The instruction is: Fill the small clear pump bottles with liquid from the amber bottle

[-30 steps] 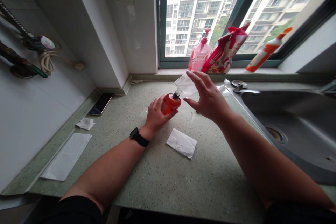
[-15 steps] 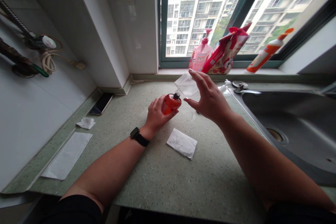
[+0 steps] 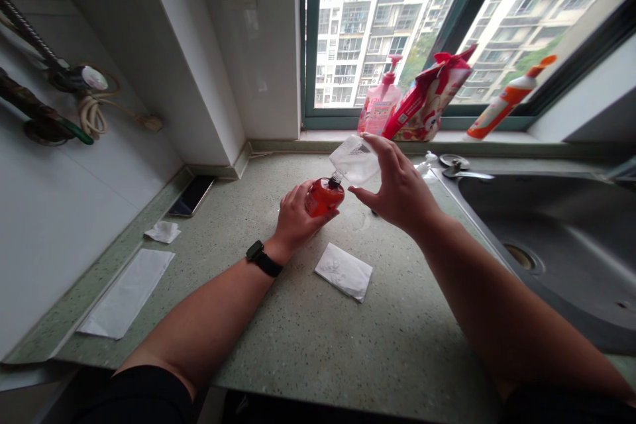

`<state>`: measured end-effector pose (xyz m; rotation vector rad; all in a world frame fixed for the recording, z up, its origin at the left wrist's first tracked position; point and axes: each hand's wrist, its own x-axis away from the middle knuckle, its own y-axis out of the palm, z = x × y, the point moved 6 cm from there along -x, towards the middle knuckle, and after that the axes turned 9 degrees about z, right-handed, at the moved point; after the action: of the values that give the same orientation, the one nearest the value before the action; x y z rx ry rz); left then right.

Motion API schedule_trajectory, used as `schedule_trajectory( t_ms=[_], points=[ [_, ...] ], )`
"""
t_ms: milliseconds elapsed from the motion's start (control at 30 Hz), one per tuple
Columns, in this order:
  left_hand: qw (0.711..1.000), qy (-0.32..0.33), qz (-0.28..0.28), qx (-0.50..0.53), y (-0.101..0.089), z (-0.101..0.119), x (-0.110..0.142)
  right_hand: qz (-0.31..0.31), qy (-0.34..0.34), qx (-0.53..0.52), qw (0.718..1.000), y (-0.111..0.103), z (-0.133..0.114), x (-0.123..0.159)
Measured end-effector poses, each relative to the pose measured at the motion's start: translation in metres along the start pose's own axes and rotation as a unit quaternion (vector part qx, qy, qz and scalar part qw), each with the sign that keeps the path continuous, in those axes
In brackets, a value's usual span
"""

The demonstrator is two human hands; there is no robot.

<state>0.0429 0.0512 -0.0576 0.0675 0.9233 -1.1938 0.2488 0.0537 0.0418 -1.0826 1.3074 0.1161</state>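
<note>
L hand [image 3: 297, 217] clamps red plastic bottle [image 3: 324, 197]; R hand [image 3: 398, 191] spread wide at clear plastic pouch [image 3: 354, 160], hold unclear, so pouch could slip.

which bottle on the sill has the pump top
The pink pump bottle, standing beside the red pouch. The white bottle further right has a pointed orange cap instead of a pump.

L hand [image 3: 297, 217] curled, R hand [image 3: 397, 197] raised, fingers [image 3: 382, 149] spread apart
</note>
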Motion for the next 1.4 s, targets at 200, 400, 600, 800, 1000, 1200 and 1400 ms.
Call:
schedule_trajectory(
  t_ms=[200, 400, 600, 800, 1000, 1200, 1400],
  points=[
    [1.0, -0.001, 0.006, 0.01, 0.001, 0.001, 0.001, 0.008, -0.003, -0.003, 1.0, -0.004, -0.004, -0.002],
    [0.999, -0.016, -0.005, 0.047, 0.003, 0.003, 0.002, 0.02, -0.019, -0.007, 1.0, -0.006, -0.008, -0.002],
    [0.997, -0.027, -0.016, 0.077, 0.004, 0.006, 0.003, 0.014, -0.026, -0.007, 1.0, -0.008, -0.01, -0.002],
    [0.996, -0.031, -0.026, 0.084, 0.005, 0.007, 0.003, 0.016, -0.033, -0.006, 0.999, -0.008, -0.012, -0.003],
    [0.994, -0.044, -0.033, 0.093, 0.006, 0.008, 0.004, 0.011, -0.035, -0.006, 0.999, -0.007, -0.014, -0.002],
    [0.993, -0.056, -0.04, 0.095, 0.007, 0.007, 0.005, 0.001, -0.031, -0.001, 1.0, -0.006, -0.016, -0.001],
    [0.992, -0.064, -0.046, 0.101, 0.009, 0.004, 0.007, -0.006, -0.031, -0.001, 0.999, -0.006, -0.016, -0.001]
  ],
)
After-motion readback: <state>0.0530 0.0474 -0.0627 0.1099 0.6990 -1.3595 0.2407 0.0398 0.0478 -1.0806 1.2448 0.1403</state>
